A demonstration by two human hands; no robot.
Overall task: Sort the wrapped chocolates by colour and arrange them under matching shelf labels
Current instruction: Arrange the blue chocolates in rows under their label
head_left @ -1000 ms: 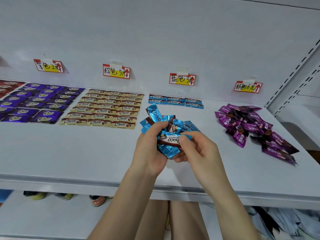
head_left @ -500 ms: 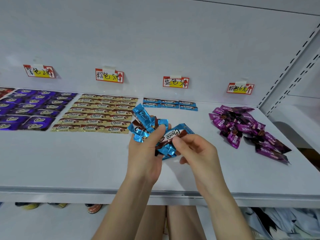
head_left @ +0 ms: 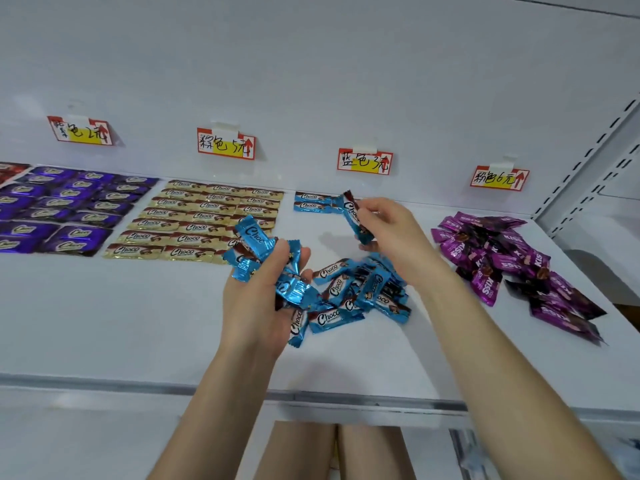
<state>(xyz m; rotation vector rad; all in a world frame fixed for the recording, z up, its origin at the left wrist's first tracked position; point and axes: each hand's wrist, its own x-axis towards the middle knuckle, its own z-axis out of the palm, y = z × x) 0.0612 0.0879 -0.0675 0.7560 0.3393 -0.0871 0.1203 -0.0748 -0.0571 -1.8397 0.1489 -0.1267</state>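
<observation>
From the head camera, my left hand (head_left: 263,299) is cupped around a bunch of blue Choco chocolates (head_left: 258,252), fingers closed on them, raised over the white shelf (head_left: 104,323). My right hand (head_left: 391,233) is farther back and pinches a single blue Choco bar (head_left: 353,216) between thumb and fingertips, tilted on end near the short blue row (head_left: 311,201) lying under the blue label (head_left: 364,161). Between my hands a loose pile of blue chocolates (head_left: 353,292) lies on the shelf. To the left, gold Choco bars (head_left: 204,220) sit in neat rows under their own label (head_left: 225,144), and purple ones (head_left: 65,209) further left under another label (head_left: 81,130). To the right, a heap of magenta chocolates (head_left: 512,265) lies below the pink label (head_left: 498,178)
</observation>
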